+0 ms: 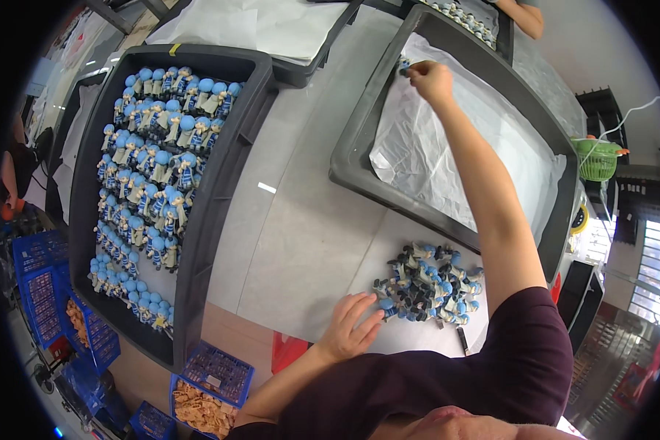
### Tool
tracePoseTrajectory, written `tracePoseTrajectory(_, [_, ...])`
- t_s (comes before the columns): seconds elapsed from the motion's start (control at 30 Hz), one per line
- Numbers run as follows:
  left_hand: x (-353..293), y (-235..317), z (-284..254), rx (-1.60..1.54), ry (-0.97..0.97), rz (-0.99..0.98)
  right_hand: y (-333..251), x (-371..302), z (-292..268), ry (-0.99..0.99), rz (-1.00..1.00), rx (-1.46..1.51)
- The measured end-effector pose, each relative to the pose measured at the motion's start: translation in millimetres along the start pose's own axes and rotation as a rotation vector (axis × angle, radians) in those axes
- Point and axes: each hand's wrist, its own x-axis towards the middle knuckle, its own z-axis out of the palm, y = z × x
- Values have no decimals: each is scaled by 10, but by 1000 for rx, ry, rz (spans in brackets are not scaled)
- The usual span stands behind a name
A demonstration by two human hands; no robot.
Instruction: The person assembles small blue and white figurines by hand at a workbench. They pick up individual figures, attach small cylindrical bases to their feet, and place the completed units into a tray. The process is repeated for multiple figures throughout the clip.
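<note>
Head view: my right hand (433, 82) pinches a small blue-and-black plastic-looking figurine (404, 68) above crumpled white paper (418, 154), whose creases could topple it. My left hand (350, 328), loosely open, rests beside heaped blue-headed figurines (431, 287).

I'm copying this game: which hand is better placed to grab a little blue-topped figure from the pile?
Probably left: the left hand is beside the pile of blue-topped figures, while the right hand is far off, at the grey paper-lined tray.
</note>
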Motion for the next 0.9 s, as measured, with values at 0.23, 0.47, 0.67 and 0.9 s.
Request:
tracePoseTrajectory(0.23, [59,-32,35,-78,121,-30,-561,-1240,-1514,-61,-26,640])
tracePoseTrajectory(0.47, [134,-8,-77,-308,134,8,-625,-3274,-2013,-224,-209,486])
tracePoseTrajectory(0.67, [-201,316,126,-740,-111,-76,-484,-4660,-1853,-134,-328,313])
tracePoseTrajectory(0.9, [-767,192,652,-1246,-225,-512,-390,-5862,-1015,149,-248,362])
